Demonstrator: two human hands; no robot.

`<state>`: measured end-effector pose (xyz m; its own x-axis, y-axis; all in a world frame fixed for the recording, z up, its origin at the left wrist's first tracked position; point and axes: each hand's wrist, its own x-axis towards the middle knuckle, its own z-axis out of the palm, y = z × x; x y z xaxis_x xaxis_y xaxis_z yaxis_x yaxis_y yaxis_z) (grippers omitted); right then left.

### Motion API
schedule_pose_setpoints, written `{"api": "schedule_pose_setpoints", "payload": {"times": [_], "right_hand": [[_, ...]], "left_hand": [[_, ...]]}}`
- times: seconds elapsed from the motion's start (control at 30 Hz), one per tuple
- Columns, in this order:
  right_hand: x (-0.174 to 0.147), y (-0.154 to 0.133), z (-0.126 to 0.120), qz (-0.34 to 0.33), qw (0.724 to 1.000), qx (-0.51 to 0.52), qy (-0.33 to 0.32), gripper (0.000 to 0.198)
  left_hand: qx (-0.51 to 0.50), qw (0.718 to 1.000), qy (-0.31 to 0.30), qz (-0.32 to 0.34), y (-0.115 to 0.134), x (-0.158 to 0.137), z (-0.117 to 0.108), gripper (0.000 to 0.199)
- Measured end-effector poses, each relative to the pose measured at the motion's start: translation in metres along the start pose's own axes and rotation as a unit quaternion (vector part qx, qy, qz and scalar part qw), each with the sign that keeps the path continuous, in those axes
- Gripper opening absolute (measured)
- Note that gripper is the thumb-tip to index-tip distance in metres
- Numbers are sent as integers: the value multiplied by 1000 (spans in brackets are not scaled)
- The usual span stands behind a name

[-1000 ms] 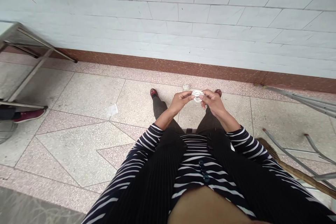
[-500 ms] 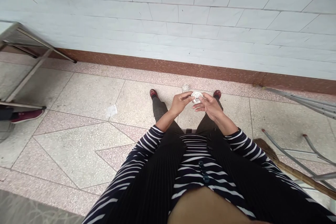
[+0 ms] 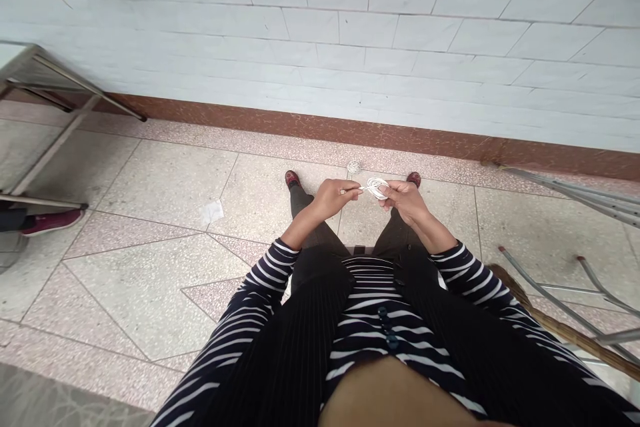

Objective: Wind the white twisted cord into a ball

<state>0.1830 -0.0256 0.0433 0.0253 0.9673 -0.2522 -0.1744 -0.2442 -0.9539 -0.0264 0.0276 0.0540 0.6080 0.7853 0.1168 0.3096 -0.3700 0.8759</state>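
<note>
A small coil of white cord is held up in front of my body, above the floor between my feet. My right hand grips the coil's right side between thumb and fingers. To the left, my left hand pinches a short stretch of the same cord, drawn out sideways from the coil. A second bundle of white cord lies on the floor beyond my hands, close to the wall. Whether the two bundles are joined cannot be made out.
A white tiled wall with a brown skirting runs ahead. Metal-framed furniture stands at left, beside another person's red shoe. White paper lies on the floor. Grey metal legs and a wooden handle are at right.
My left hand has moved left, away from the coil, pulling a stretch of cord out from it. My right hand still holds the coil.
</note>
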Motion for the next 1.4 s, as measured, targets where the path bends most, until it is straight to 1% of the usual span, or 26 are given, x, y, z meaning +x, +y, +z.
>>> {"api": "schedule_pose_setpoints", "payload": {"times": [0.1, 0.17, 0.23, 0.33, 0.43, 0.53, 0.63, 0.77, 0.83, 0.9, 0.97, 1.03, 1.07, 1.1, 1.17, 1.27, 1.4], "right_hand": [[2, 1, 1, -1, 1000, -18, -10, 41], [1, 0, 3, -5, 999, -32, -21, 40], [-1, -2, 4, -10, 999, -44, -31, 40], [-8, -6, 6, -43, 995, -82, -41, 38], [-16, -10, 8, -91, 987, -125, -53, 35], [-21, -12, 10, -103, 986, -114, -63, 33], [-22, -15, 11, -112, 988, -96, -37, 32], [-17, -19, 8, -134, 985, -107, 1, 29], [-11, -17, 4, -141, 979, -143, 32, 27], [-4, -12, 0, -145, 965, -210, 64, 24], [2, -6, -3, -160, 933, -311, 84, 20], [6, 0, -2, -179, 889, -409, 96, 15], [7, 2, -1, -184, 871, -445, 96, 14], [8, 4, 1, -187, 859, -468, 89, 14], [8, 8, 4, -189, 853, -484, 56, 13], [4, 13, 8, -200, 858, -473, 7, 10], [-3, 19, 7, -206, 877, -433, -4, 10]], "left_hand": [[91, 994, 25, 54, 2, 5, -11, 25], [130, 987, 32, 84, 5, 11, -15, 25], [131, 985, 29, 107, 9, 18, -18, 23], [84, 989, 13, 122, 13, 28, -18, 18], [20, 995, -8, 97, 11, 35, -14, 21], [-57, 997, -31, 48, 0, 38, -3, 29], [-110, 993, -45, 7, -14, 32, 15, 31], [-115, 990, -79, -8, -22, 14, 39, 36], [-85, 992, -97, -8, -20, 6, 45, 38], [-22, 994, -104, 2, -15, 0, 46, 38], [55, 993, -95, 35, -10, -2, 45, 36], [125, 986, -78, 79, -4, -1, 42, 31], [157, 980, -72, 99, -2, -1, 40, 29], [190, 972, -72, 118, 1, 0, 37, 28], [257, 951, -80, 151, 7, 3, 32, 25], [321, 923, -87, 195, 13, 9, 21, 26], [367, 896, -84, 235, 12, 18, 8, 28]]}}
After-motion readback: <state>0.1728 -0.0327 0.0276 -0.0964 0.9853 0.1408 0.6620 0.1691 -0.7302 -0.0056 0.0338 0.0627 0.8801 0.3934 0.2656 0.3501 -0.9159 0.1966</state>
